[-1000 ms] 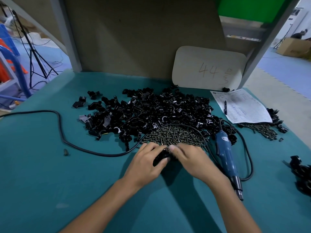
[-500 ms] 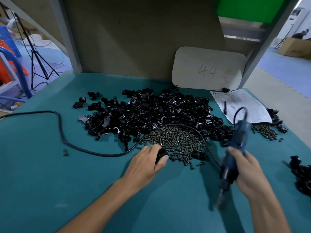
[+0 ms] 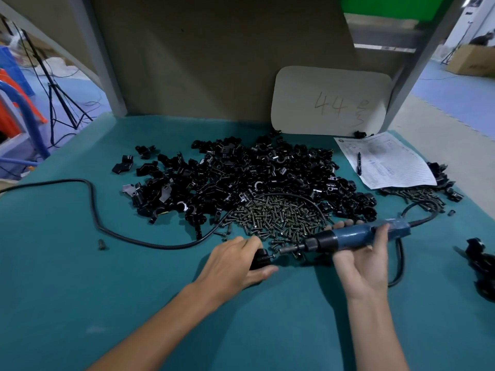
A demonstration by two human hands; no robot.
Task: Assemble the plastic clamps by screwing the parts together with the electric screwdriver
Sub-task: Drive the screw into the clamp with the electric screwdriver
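Observation:
My left hand (image 3: 235, 261) grips a black plastic clamp (image 3: 260, 258) on the teal table, with a screw sticking out of its right side. My right hand (image 3: 361, 257) holds the blue electric screwdriver (image 3: 356, 235) lying level, its bit pointing left at that screw. Behind the hands lies a heap of metal screws (image 3: 278, 215), and beyond that a big pile of loose black clamp parts (image 3: 241, 175).
The screwdriver's black cable (image 3: 96, 210) loops across the left of the table (image 3: 80, 277) and round the right hand. A paper sheet with a pen (image 3: 385, 162) and more screws (image 3: 417, 196) lie at the right. Black finished pieces (image 3: 482, 266) sit at the right edge. A white board (image 3: 329, 100) leans behind.
My right hand left the clamp, picked up the screwdriver from the table, and has swung it level with its bit at the clamp's screw. My left hand kept hold of the clamp.

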